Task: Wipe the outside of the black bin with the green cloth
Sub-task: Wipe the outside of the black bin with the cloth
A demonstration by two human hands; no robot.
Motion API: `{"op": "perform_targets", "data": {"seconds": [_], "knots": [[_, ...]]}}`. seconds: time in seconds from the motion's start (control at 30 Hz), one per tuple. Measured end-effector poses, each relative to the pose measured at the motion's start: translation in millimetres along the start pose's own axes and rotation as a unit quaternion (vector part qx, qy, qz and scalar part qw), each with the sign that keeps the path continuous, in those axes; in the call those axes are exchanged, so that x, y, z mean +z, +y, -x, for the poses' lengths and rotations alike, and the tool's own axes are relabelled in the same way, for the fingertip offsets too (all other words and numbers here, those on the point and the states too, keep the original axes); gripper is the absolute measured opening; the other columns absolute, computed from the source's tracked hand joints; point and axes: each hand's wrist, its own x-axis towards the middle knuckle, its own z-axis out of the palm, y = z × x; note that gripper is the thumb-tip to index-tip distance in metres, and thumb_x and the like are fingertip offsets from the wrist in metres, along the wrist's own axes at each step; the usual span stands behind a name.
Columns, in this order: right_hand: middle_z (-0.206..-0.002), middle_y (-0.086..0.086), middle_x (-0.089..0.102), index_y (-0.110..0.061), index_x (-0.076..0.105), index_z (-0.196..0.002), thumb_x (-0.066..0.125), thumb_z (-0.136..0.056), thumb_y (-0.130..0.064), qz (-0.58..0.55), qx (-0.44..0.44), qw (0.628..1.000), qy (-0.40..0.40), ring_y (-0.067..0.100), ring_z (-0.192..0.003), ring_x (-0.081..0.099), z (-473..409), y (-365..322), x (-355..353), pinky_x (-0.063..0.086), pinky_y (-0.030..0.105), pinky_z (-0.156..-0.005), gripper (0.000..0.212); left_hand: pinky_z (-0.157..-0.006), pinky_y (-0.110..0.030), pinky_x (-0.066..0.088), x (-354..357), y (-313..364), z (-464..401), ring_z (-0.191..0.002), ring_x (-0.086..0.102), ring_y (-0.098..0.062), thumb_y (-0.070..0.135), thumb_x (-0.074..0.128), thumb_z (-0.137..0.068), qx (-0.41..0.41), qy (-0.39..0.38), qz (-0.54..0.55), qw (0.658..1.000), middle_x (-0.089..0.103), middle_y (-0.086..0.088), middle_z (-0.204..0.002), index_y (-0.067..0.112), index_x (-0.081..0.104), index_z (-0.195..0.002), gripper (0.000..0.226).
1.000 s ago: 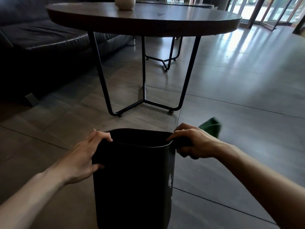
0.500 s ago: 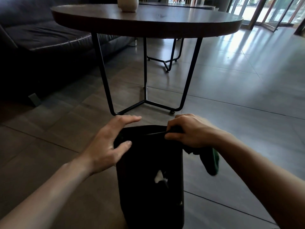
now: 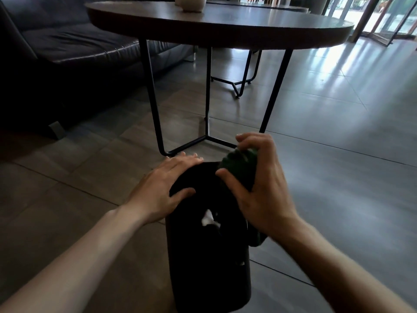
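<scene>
both arms are reaching in from the bottom corners and meeting over the black bin [image 3: 209,256], which is standing on the tiled floor [image 3: 338,177] just in front of the round table [image 3: 216,26]. the left hand [image 3: 161,188] is lying flat with fingers stretched out over the bin's upper left edge, thumb pressing onto the dark side facing the camera, so it's spread open and bracing rather than gripping anything. the right hand [image 3: 259,188] is curling over the upper right edge with the green cloth [image 3: 240,168] bunched between thumb and fingers, clamped tight on it. a tail of the cloth is hanging down below the wrist along the bin's right side.

the bin is so dark that its rim is blending into the body, so i can't tell exactly where the opening is or how it's tilting. something small and white is showing on it, too blurry to identify. a pale pot [image 3: 190,3] on the table is getting cut off at the top, and a dark sofa [image 3: 67,48] is sitting off to the left.
</scene>
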Motion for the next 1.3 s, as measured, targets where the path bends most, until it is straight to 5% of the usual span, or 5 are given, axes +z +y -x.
{"op": "perform_targets", "data": {"seconds": [0.33,0.53,0.77,1.07,1.3], "knots": [[-0.169,0.012,0.033,-0.028,0.051,-0.148,0.065,-0.095,-0.056,0.210,-0.178,0.941,-0.196,0.036,-0.159,0.024,125,34,60,0.031,0.063,-0.122,0.061,-0.123,-0.041,0.030,-3,-11,-3,-0.153,0.021,-0.003,0.025,0.068,-0.094,0.004,-0.016,-0.016,1.000,0.034,0.019,-0.160,0.042,0.035,-0.152,0.069],[-0.165,0.010,0.041,-0.030,0.051,-0.151,0.052,-0.110,-0.030,0.271,-0.366,0.859,-0.235,0.034,-0.157,0.031,147,54,37,0.042,0.049,-0.120,0.041,-0.124,-0.030,0.022,4,-2,-1,-0.153,0.015,0.002,0.032,0.069,-0.093,0.038,-0.019,-0.016,0.999,0.031,0.024,-0.161,0.044,0.034,-0.152,0.069],[-0.160,0.019,0.045,-0.013,0.053,-0.150,0.067,-0.101,-0.028,0.212,-0.122,0.963,-0.110,0.037,-0.158,0.027,65,38,53,0.039,0.057,-0.120,0.054,-0.124,-0.034,0.027,0,0,0,-0.152,0.024,-0.002,0.009,0.066,-0.089,0.017,-0.016,-0.002,1.000,0.041,0.017,-0.158,0.036,0.042,-0.151,0.072],[-0.169,0.012,0.033,-0.021,0.041,-0.160,0.053,-0.110,-0.027,0.246,-0.382,0.848,-0.273,0.035,-0.159,0.025,164,53,33,0.041,0.044,-0.120,0.052,-0.122,-0.038,0.032,-2,-10,4,-0.151,0.024,0.001,0.027,0.073,-0.091,0.002,-0.012,0.008,1.000,0.042,0.021,-0.155,0.042,0.041,-0.148,0.068],[-0.159,0.020,0.046,-0.008,0.057,-0.148,0.073,-0.095,-0.020,0.206,-0.075,0.971,-0.100,0.039,-0.157,0.027,57,38,45,0.042,0.058,-0.117,0.056,-0.120,-0.048,0.034,-4,-12,4,-0.152,0.025,-0.002,0.026,0.073,-0.091,-0.011,-0.014,0.020,1.000,0.043,0.022,-0.154,0.047,0.040,-0.147,0.068]]}}
